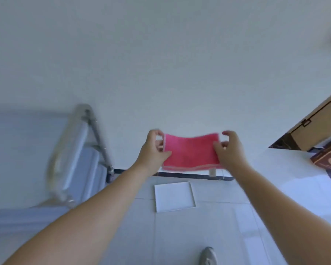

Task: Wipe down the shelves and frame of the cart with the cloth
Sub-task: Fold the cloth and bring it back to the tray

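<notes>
A plain white wall (pixel 161 54) fills most of the view, smooth and matte, and below it the floor (pixel 180 236) is made of large pale glossy tiles. At the left stands the cart (pixel 71 159), blurred, with a rounded tube frame of shiny metal and flat grey-blue shelves; it is well apart from the cloth, so I judge that no wiping has begun. On the floor lies a flat white square tray (pixel 174 197) with a low rim. At the right edge there is a brown cardboard box (pixel 327 156). The pink cloth (pixel 191 152), soft and fuzzy with a paler hem, hangs in the air in front of the wall, between both hands. The left hand (pixel 153 148) pinches its left edge with thumb and curled fingers, and the right hand (pixel 229 148) pinches the right edge in the same way. I think the cloth is stretched flat like this to fold it or to make a clean wiping surface ready.
</notes>
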`<state>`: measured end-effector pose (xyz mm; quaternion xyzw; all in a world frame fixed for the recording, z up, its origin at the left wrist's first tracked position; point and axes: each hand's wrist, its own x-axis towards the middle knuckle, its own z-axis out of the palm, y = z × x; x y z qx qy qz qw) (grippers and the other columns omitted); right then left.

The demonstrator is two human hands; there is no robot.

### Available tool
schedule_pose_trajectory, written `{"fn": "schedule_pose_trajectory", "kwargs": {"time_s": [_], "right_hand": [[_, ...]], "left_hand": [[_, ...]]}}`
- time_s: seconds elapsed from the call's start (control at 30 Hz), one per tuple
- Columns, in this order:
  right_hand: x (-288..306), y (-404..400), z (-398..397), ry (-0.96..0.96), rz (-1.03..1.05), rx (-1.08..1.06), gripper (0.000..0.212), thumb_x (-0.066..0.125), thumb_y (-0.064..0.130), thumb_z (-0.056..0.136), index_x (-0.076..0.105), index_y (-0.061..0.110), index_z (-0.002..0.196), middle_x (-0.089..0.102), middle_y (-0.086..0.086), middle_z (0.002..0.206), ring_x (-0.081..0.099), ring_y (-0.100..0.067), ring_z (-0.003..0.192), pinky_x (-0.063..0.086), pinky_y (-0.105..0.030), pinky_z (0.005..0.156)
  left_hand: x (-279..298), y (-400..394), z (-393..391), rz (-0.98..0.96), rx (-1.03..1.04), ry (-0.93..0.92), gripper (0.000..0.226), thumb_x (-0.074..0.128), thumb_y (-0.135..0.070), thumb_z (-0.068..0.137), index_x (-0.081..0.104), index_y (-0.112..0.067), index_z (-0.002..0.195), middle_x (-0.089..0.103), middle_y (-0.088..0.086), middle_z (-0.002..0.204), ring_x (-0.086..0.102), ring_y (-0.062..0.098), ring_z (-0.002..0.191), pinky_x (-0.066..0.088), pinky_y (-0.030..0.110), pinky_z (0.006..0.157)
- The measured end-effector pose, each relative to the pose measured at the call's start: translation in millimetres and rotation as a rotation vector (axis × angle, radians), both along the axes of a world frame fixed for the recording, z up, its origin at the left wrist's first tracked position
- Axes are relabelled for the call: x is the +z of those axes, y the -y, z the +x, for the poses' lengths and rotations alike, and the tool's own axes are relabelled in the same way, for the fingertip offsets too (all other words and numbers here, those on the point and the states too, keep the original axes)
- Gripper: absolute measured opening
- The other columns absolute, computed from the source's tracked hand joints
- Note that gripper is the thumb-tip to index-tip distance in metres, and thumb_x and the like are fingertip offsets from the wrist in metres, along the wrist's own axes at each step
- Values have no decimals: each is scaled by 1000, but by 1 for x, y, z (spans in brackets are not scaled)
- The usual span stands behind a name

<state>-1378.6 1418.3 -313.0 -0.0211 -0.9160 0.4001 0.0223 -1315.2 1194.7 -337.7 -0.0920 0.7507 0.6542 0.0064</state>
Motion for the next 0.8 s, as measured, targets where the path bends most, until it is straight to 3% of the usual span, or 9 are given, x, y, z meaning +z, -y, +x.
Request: {"fn": "schedule_pose_trajectory", "kwargs": {"time_s": [0.07,0.13,0.2,0.27,0.33,0.53,0.6,0.73,0.8], "right_hand": [[-57,-43,-32,112,18,47,40,49,9,86,40,27,121,59,5,83,60,-16,64,44,-24,48],[-114,-70,-58,210,89,126,32,45,7,88,49,31,109,60,5,87,59,-10,62,40,-19,43],[-175,-88,-81,301,164,198,31,44,8,90,60,25,111,63,3,96,60,-11,71,44,-19,56],[-246,-97,-105,378,228,299,41,45,6,89,56,20,126,59,0,115,60,-18,92,47,-27,76],[-326,-100,-121,435,294,411,50,47,1,82,52,14,131,54,-4,124,57,-22,98,47,-32,83],[-582,-93,-138,529,466,568,57,51,0,78,48,12,133,49,-9,124,54,-28,103,38,-22,81],[-656,-88,-141,506,509,587,54,54,1,77,50,12,130,50,-13,121,54,-33,104,40,-26,85],[-768,-74,-152,453,564,601,42,51,6,82,50,10,124,47,-14,115,54,-36,97,43,-32,80],[-805,-66,-159,444,579,580,36,46,9,87,47,8,124,45,-11,110,53,-34,94,41,-31,71]], "left_hand": [[-63,-43,-35,-95,-2,81,45,58,6,80,52,-38,83,65,4,102,63,13,69,48,22,56],[-126,-70,-60,-224,-3,161,41,59,3,81,58,-37,88,64,-2,102,62,15,76,47,22,66],[-190,-89,-78,-355,-35,226,39,63,-3,80,60,-28,109,58,-5,115,57,14,88,44,22,79],[-261,-101,-93,-424,-106,296,51,67,-8,78,53,-22,125,50,-4,127,55,16,97,39,20,84],[-339,-109,-100,-451,-161,371,62,68,-10,76,45,-21,133,43,-2,136,53,20,107,36,17,85],[-574,-110,-112,-609,-257,458,73,65,-5,78,31,-13,142,30,8,145,46,27,123,39,28,97],[-645,-107,-116,-656,-274,456,74,66,-3,77,30,-8,142,31,13,144,46,31,122,39,32,99],[-755,-95,-129,-731,-295,480,77,67,-2,77,27,-3,143,28,19,144,46,35,121,41,39,99],[-790,-92,-139,-758,-311,483,76,65,-2,79,26,-3,143,26,19,144,47,37,118,42,42,97]]}}
